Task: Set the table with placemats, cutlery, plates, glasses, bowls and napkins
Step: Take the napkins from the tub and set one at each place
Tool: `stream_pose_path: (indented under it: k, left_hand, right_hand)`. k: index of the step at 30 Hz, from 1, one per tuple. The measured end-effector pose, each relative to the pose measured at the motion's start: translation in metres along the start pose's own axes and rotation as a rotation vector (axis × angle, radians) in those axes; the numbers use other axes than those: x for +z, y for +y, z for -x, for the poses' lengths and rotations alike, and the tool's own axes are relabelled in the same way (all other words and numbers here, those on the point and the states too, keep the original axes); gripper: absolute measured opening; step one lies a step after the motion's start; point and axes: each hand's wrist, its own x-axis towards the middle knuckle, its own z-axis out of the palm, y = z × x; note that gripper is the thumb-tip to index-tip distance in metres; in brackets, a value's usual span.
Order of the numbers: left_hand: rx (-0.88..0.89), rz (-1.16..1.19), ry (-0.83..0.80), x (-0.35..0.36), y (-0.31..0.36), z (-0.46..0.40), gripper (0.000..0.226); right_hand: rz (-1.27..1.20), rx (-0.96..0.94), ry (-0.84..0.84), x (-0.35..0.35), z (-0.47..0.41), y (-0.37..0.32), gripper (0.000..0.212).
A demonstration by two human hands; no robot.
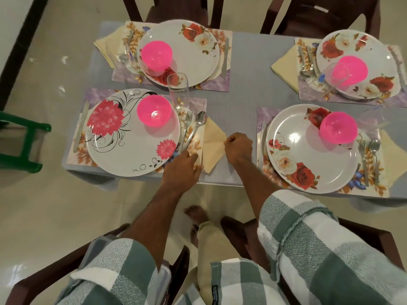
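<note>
A cream napkin lies folded at the right edge of the near-left placemat. My right hand pinches the napkin's right corner. My left hand rests with straight fingers on the napkin's near edge and the placemat's corner. On that placemat stand a white plate with pink flowers, a pink bowl, a fork, a spoon and a clear glass; a knife lies on its left.
Three other settings with rose plates, pink bowls, cutlery, glasses and napkins fill the grey table. Dark chairs stand at the far side and near me. A green stool is on the left floor.
</note>
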Motion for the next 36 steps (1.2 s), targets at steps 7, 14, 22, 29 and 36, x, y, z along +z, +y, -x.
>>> stream_pose_path:
  k: [7,14,22,29,36]
  left_hand:
    - [-0.046,0.008,0.001,-0.017,-0.009,0.005,0.038]
    - [-0.017,0.003,-0.081,-0.020,-0.018,0.000,0.041]
    - [-0.023,-0.010,-0.134,-0.014,-0.031,-0.004,0.037]
    - [0.033,0.026,-0.174,-0.010,-0.028,-0.002,0.050]
    - [-0.049,-0.048,-0.160,-0.015,-0.036,-0.010,0.058]
  right_hand:
    - [0.227,-0.258,0.030,-0.009,0.011,-0.021,0.034]
    - [0.268,-0.567,-0.001,0.016,0.006,-0.069,0.032]
    - [0.599,-0.674,-0.030,0.045,-0.008,-0.086,0.024]
    - [0.631,-0.729,-0.124,0.037,-0.014,-0.079,0.021]
    - [0.582,-0.761,-0.105,0.038,-0.015,-0.088,0.026]
